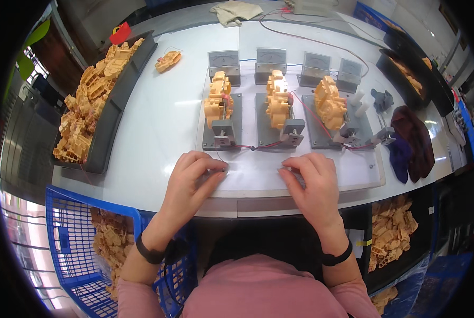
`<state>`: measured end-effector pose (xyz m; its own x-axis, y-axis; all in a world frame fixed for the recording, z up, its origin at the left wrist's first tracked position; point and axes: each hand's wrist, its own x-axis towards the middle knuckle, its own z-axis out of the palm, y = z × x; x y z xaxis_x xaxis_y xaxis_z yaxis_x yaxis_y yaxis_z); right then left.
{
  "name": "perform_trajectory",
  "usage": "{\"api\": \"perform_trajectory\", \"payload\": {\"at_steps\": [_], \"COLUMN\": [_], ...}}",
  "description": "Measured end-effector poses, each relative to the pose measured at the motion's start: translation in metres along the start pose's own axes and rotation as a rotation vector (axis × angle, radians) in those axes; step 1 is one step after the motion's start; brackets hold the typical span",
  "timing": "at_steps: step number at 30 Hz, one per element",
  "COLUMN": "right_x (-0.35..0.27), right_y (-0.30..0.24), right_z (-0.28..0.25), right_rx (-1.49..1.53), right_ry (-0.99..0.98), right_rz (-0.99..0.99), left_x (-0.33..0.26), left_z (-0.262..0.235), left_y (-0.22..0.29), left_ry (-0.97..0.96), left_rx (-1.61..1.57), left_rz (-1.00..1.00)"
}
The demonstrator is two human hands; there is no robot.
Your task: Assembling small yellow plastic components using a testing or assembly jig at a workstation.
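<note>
White, smooth board [258, 181] lies beneath the fingertips of both hands. The left hand [193, 177] bends its thumb and forefinger into a near-closed ring; a thin wire droops toward them, and whether they grip its end cannot be told. The right hand [315, 179] mirrors that curve, thumb and forefinger tips close together; whether anything slim lies between them is too small to tell.

Just beyond the fingers, red and dark flexible leads [246, 147] run between squared grey clamp blocks, the left block [223, 130] and the middle block [293, 129], which have metal fittings. Three pale orange plastic housings stand on flat grey base plates: left housing [216, 108], middle housing [277, 100] and right housing [330, 104], all knobbly, ribbed and hollowed.

Behind them stand four boxy meters with glossy faces, the leftmost meter [224, 59] among them. Farther left, a dark, straight-walled bin [121, 119] brims with similar jagged castings [96, 87]. Below it sits a blue lattice basket [91, 198] of moulded plastic; to the right lies rumpled dark cloth [413, 140].
</note>
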<state>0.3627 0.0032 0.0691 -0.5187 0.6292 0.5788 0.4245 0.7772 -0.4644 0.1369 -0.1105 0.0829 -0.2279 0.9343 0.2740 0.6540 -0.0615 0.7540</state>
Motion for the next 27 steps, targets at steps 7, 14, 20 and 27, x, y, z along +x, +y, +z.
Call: {"api": "perform_trajectory", "payload": {"at_steps": [7,14,20,27], "right_x": [0.0004,0.0004,0.0002,-0.0006], "right_y": [-0.0011,-0.0017,-0.0024,-0.0041], "right_z": [0.002,0.0001,0.0007,-0.0008], "right_rx": [-0.042,-0.052,-0.055,-0.035], "right_ry": [0.015,0.002,0.005,-0.016], "right_rz": [-0.006,-0.013,-0.008,0.024], "left_x": [0.0005,0.0,-0.0004,-0.0017], "left_z": [0.0015,0.0018,0.0017,0.0025], "left_y": [-0.0077,-0.0048,-0.006,-0.0071], "left_ry": [0.048,0.075,0.088,0.053], "left_rx": [0.068,0.141,0.136,0.097], "left_rz": [0.126,0.181,0.188,0.137]}}
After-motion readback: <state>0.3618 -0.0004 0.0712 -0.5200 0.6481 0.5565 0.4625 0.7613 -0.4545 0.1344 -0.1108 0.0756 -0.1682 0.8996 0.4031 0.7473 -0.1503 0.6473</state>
